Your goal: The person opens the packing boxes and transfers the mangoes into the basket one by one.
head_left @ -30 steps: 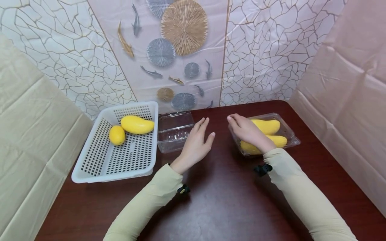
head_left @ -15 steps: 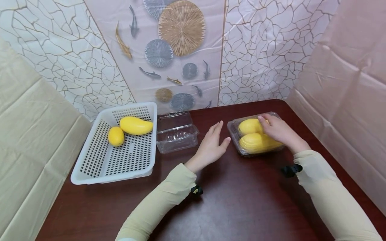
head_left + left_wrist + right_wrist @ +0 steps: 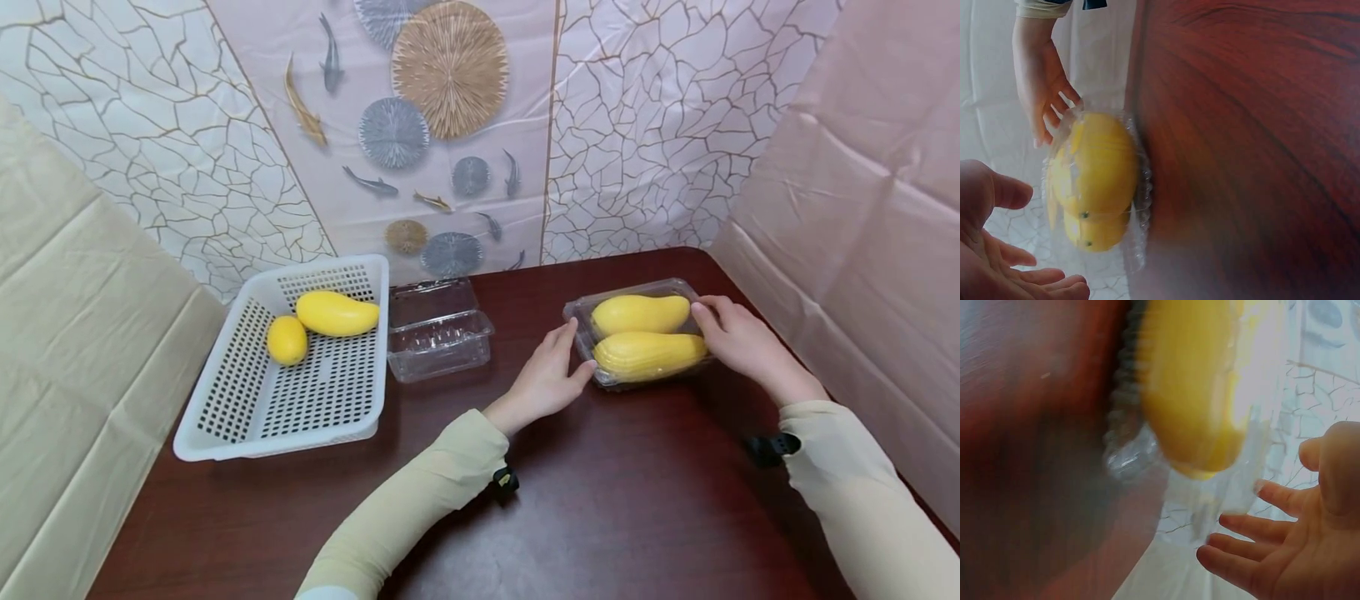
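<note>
A clear plastic clamshell box (image 3: 592,304) sits on the table at the right with its lid down. Two yellow mangoes (image 3: 649,356) lie side by side inside it. At the box's left end is my left hand (image 3: 545,379), fingers spread and fairly straight; the left wrist view shows a gap between this hand (image 3: 1004,244) and the plastic. My right hand (image 3: 746,342) is at the opposite end, its fingertips at the edge of the box. In the right wrist view the fingers of this hand (image 3: 1291,537) are extended towards the plastic, without curling round it.
A white perforated basket (image 3: 375,358) at the left holds a long yellow mango (image 3: 337,314) and a rounder yellow fruit (image 3: 287,340). Beside it stands another clear plastic box (image 3: 438,346), its lid raised. Fabric walls (image 3: 832,225) bound the table at the back and sides.
The right hand has moved right across the box to its right end. The lid, open on the right earlier, now lies over the mangoes. The left hand has moved right to the box's left end.
</note>
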Available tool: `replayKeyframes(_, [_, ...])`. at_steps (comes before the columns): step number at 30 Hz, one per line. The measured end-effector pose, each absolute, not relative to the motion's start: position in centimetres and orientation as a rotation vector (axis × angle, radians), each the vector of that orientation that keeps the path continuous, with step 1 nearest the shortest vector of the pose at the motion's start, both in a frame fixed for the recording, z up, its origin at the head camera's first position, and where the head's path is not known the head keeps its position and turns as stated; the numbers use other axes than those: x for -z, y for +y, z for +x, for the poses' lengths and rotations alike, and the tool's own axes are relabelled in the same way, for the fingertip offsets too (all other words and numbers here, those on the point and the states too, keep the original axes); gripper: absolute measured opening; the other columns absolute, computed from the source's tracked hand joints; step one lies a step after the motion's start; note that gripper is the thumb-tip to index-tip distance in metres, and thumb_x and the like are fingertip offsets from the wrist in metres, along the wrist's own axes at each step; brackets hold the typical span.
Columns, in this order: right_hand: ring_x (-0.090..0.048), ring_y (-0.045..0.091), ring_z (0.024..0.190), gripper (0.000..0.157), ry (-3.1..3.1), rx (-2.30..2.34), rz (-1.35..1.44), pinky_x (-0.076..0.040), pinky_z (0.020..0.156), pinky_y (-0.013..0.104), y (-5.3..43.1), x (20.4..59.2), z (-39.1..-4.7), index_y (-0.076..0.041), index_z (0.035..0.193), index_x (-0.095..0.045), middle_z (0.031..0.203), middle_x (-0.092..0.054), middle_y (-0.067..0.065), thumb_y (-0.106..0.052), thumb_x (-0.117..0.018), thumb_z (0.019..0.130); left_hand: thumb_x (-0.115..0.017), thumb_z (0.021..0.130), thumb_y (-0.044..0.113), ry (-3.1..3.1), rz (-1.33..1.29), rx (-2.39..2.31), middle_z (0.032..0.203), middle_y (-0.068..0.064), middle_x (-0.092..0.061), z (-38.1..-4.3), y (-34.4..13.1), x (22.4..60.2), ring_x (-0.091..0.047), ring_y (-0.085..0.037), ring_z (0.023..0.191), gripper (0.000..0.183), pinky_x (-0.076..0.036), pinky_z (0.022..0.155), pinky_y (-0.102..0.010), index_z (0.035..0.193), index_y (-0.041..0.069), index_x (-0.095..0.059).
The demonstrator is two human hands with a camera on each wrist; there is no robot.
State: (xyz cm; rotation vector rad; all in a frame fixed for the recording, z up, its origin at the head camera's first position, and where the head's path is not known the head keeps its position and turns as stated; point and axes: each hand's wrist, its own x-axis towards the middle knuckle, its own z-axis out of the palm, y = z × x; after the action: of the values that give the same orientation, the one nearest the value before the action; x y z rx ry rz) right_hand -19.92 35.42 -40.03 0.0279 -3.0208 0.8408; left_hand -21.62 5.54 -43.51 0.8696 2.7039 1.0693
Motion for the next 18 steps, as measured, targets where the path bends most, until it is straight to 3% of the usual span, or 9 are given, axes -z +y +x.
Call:
replayKeyframes(7, [-0.038, 0.059, 0.128, 0.074, -3.024, -0.929, -0.025, -0.033, 0.100, 0.068, 36.1, 41.1, -19.0, 0.015, 0.151, -0.018, 0.141, -0.036, 0.044, -0.045, -0.025, 0.109, -0.055, 0.103, 0.038, 2.684, 0.877, -1.007, 0.162, -0.014, -0.029, -21.2, 6.5, 44.3, -0.034, -0.025, 0.146, 0.072, -0.035, 0.114, -0.036, 0.160, 0.008, -0.024])
replayKeyframes(13, [-0.042, 0.057, 0.126, 0.077, -3.034, -0.976, -0.018, -0.037, 0.098, 0.067, 36.1, 41.3, -18.7, 0.015, 0.152, -0.014, 0.140, -0.038, 0.044, -0.046, -0.028, 0.109, -0.053, 0.103, 0.042, 2.682, 0.876, -1.005, 0.163, -0.013, -0.025, -21.2, 6.6, 44.6, -0.032, -0.028, 0.147, 0.073, -0.026, 0.119, -0.042, 0.161, 0.010, -0.023])
replayKeyframes(18, [-0.044, 0.055, 0.125, 0.081, -3.039, -0.980, 0.012, -0.037, 0.098, 0.066, 35.7, 41.6, -18.9, 0.015, 0.153, -0.012, 0.137, -0.042, 0.043, -0.047, -0.035, 0.108, -0.054, 0.103, 0.043, 2.675, 0.856, -1.020, 0.164, -0.012, -0.023, -21.5, 6.1, 44.7, -0.032, -0.031, 0.146, 0.075, -0.030, 0.117, -0.043, 0.162, 0.010, -0.020])
